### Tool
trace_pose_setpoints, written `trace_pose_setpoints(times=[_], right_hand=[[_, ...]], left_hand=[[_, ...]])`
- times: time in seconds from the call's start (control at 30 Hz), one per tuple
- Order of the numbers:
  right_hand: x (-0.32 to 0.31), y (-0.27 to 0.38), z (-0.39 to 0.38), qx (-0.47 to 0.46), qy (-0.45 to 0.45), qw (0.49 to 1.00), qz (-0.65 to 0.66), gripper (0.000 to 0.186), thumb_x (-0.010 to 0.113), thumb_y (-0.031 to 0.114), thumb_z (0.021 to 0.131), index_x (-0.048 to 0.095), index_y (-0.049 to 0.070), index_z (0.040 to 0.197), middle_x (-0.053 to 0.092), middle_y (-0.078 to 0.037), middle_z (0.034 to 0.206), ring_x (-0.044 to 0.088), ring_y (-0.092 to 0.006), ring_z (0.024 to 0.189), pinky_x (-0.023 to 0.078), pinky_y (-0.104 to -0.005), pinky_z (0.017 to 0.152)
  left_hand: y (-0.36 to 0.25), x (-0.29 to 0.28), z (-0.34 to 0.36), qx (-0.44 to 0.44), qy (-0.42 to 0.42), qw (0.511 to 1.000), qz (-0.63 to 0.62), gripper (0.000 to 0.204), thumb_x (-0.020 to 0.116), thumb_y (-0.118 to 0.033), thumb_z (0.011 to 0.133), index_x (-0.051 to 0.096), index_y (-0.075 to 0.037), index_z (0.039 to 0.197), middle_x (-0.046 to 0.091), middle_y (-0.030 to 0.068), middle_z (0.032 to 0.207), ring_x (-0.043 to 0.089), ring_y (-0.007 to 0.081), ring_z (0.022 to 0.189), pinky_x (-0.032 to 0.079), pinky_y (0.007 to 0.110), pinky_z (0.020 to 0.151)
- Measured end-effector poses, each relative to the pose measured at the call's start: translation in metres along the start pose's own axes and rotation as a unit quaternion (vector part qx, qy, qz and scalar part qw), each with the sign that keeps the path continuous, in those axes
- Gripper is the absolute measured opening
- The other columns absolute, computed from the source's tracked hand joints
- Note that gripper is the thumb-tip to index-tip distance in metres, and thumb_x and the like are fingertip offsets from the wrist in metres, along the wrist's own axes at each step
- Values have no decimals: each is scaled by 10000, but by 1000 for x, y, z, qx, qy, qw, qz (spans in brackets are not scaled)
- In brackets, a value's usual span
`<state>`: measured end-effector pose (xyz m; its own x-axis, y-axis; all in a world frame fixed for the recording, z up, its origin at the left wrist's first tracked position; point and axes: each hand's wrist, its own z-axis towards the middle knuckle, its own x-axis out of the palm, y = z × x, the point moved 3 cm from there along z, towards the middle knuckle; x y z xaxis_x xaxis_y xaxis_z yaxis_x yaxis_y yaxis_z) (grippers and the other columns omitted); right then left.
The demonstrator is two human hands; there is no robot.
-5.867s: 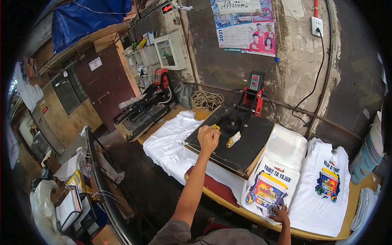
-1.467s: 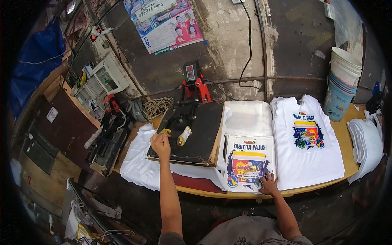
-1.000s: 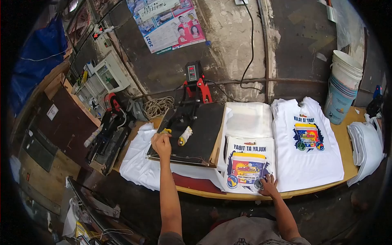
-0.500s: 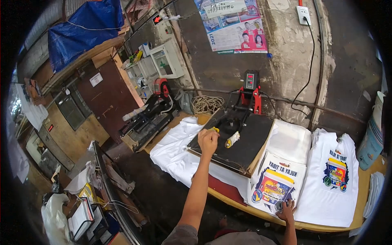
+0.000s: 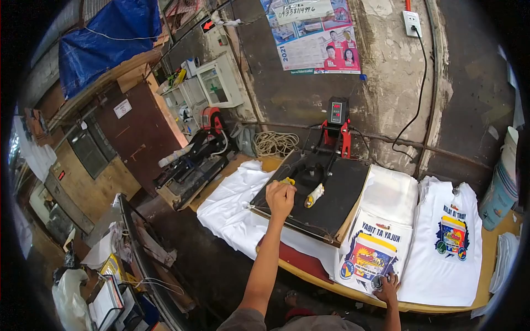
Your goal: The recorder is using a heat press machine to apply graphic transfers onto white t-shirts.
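Observation:
My left hand (image 5: 280,197) is closed on the yellow-wrapped handle (image 5: 288,182) of a black heat press (image 5: 337,204), whose platen is down over white cloth. The second, cream-wrapped handle (image 5: 313,195) is beside it, untouched. My right hand (image 5: 387,282) rests with fingers apart on the lower corner of a stack of printed transfer sheets (image 5: 367,254) bearing a mirrored, colourful design. Above them lie blank translucent sheets (image 5: 386,193). To the right lies a white sleeveless shirt (image 5: 436,270) printed with a similar design. Loose white fabric (image 5: 226,209) is bunched left of the press.
A second press (image 5: 193,171) stands at the left on the yellow-topped table (image 5: 486,270). Behind are coiled rope (image 5: 276,143) and a wall cabinet (image 5: 218,83). Stacked buckets (image 5: 497,193) and folded cloth (image 5: 502,265) are at the right, a cluttered rack (image 5: 110,298) at lower left.
The view swung right by 1.5 seconds ago and has since turned back left. Both hands keep the same places on the handle and sheets, with no visible movement of the press.

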<state>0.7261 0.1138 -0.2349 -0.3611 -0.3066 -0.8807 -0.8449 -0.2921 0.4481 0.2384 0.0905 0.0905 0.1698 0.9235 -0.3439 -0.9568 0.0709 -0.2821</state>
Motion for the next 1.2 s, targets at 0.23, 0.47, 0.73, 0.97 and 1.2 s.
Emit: trace_pose_setpoints(times=[0.23, 0.47, 0.73, 0.97, 1.2], right_hand=[[-6, 4, 7, 4, 1, 996, -90, 749, 850, 413, 519, 591, 182, 1183, 357, -187, 1417, 268, -452, 1314, 254, -625, 1041], [-28, 67, 0, 34, -106, 968, -227, 560, 785, 256, 605, 633, 161, 1135, 403, -224, 1357, 314, -445, 1289, 289, -591, 1040], [-144, 322, 21, -69, -501, 862, -7, 329, 602, -56, 728, 620, 28, 1045, 519, -199, 1108, 454, -386, 1067, 394, -481, 896], [-176, 515, 67, -302, -439, 846, -24, 259, 673, 88, 744, 636, 53, 998, 567, -152, 1069, 519, -358, 1007, 449, -441, 845], [-149, 549, 104, -209, -356, 909, -56, 363, 583, 336, 791, 670, 75, 1028, 643, -87, 892, 597, -274, 801, 498, -387, 698]], left_hand=[[2, -4, 7, 19, 56, 998, -17, 212, 550, -166, 859, 674, -73, 714, 627, 65, 699, 549, 252, 732, 388, 404, 762], [8, -22, 12, 57, 152, 983, -86, 160, 571, -188, 875, 672, -65, 888, 636, 37, 839, 540, 244, 858, 368, 415, 856], [17, -30, 14, 100, 230, 959, -132, 305, 575, -230, 863, 623, -34, 1092, 610, 81, 992, 516, 266, 974, 339, 437, 927], [35, -25, 13, 131, 277, 937, -167, 420, 620, -295, 820, 585, -47, 1157, 595, 94, 1064, 511, 264, 1029, 330, 432, 956], [43, -26, 9, 123, 310, 931, -149, 400, 700, -331, 711, 650, -86, 1023, 611, 96, 1062, 497, 262, 1093, 301, 428, 1017]])
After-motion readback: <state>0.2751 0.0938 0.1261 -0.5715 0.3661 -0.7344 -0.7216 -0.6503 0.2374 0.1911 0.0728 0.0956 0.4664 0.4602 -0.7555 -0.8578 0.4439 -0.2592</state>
